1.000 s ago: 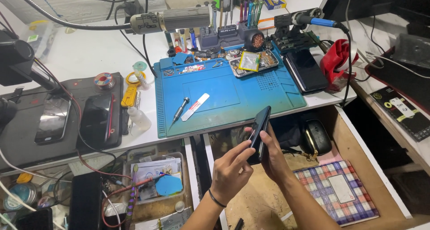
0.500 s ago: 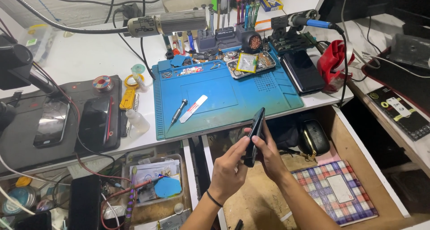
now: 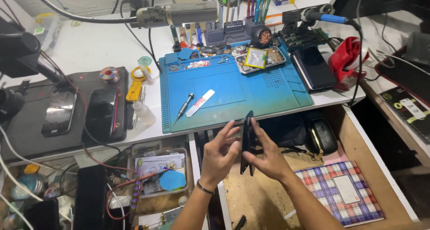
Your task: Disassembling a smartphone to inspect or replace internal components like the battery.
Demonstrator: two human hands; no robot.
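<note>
Black phone (image 3: 247, 142) edge-on (upright) btwn L hand (image 3: 220, 155), R hand (image 3: 268, 157).

Both forearms are bare from the lower edge of the view up to the hands, with no sleeves showing anywhere along them. The left hand (image 3: 220, 155) wears no glove and no ring that I can make out. Around its wrist sits a thin dark band (image 3: 204, 188), narrow like a cord or slim bracelet. The right hand (image 3: 268, 155) is ungloved too, its wrist plain with nothing worn on it. The fingernails look short and unpainted.
</note>
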